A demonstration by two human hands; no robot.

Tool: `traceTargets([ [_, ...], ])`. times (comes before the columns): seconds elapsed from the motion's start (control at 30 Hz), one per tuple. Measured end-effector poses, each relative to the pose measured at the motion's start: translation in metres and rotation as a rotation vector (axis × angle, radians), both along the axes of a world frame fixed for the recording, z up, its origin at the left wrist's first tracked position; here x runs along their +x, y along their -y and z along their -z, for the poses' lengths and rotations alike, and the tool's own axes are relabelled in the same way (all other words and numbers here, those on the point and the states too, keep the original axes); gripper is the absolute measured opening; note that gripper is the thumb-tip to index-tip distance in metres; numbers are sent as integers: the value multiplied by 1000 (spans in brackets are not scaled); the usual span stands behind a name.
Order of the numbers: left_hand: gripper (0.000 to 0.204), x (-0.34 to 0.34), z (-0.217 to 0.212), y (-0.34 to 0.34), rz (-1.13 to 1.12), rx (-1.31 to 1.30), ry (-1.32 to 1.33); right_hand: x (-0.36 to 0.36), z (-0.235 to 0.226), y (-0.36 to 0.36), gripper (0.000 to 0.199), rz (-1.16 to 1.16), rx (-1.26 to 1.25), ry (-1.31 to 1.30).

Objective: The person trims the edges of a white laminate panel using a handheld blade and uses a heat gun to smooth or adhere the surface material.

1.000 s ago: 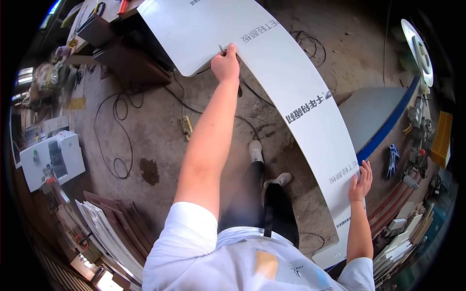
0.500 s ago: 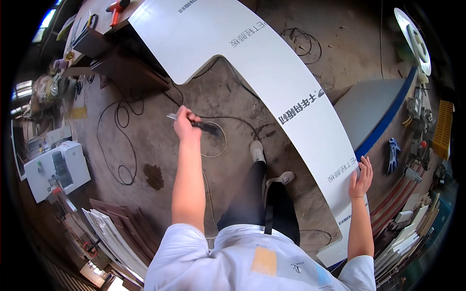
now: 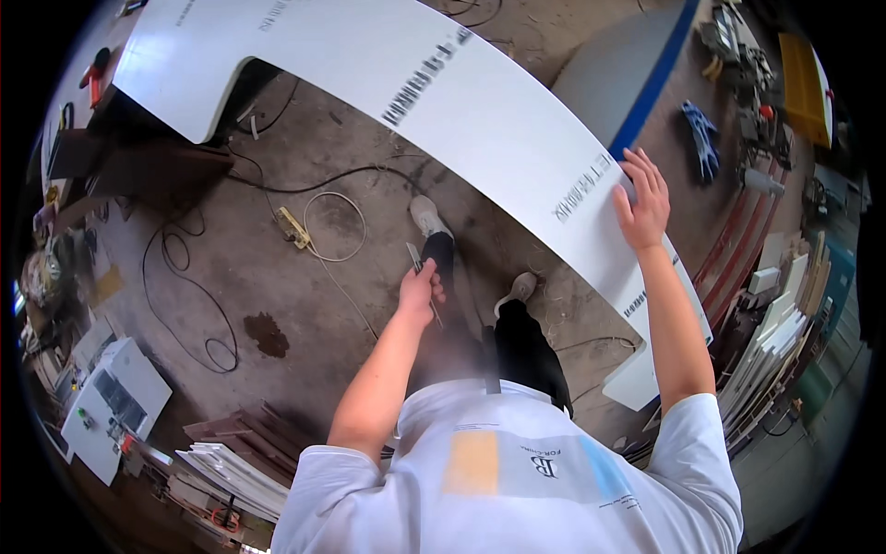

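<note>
A long curved white panel point(image 3: 517, 138) with printed lettering sweeps from the upper left down to the right of my legs. My right hand point(image 3: 643, 208) lies on it near the outer edge, fingers stretched and thumb apart. In front of my left leg, away from the panel, my left hand point(image 3: 421, 291) is closed around a thin flat metal tool point(image 3: 414, 254). One end sticks out above the fist and the other below it; its exact kind I cannot make out. Beyond the right hand stands a grey curved panel point(image 3: 591, 83) with a blue edge.
A yellow power strip point(image 3: 293, 229) and black cables point(image 3: 169, 247) lie on the floor. A red tool with a black end point(image 3: 95, 78) sits at the far left. Blue gloves point(image 3: 701, 138) lie at the right, above stacked strips point(image 3: 771, 323). A white cabinet point(image 3: 138, 383) stands lower left.
My left hand with the metal tool has come back from farther out toward my left leg. My right hand has shifted up along the panel's edge. The view has swung to the right.
</note>
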State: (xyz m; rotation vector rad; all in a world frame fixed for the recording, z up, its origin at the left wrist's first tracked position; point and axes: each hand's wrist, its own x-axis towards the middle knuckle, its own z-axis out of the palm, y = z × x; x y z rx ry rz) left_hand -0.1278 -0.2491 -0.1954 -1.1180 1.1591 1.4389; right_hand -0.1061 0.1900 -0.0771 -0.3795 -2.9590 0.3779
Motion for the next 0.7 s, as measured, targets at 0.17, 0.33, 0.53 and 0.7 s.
traceTargets([
  [0.17, 25, 49, -27, -48, 17, 23, -220, 27, -10, -7, 45, -82, -174, -29],
  [0.33, 26, 117, -39, -87, 1, 63, -728, 113, -14, -44, 51, -289, -6, -37],
  [0.53, 28, 185, -55, -138, 193, -218, -1055, 279, -9, -92, 56, -163, 13, -16],
  [0.7, 27, 170, -78, -184, 289, -382, -1245, 351, -4, -110, 59, -36, 19, 8],
])
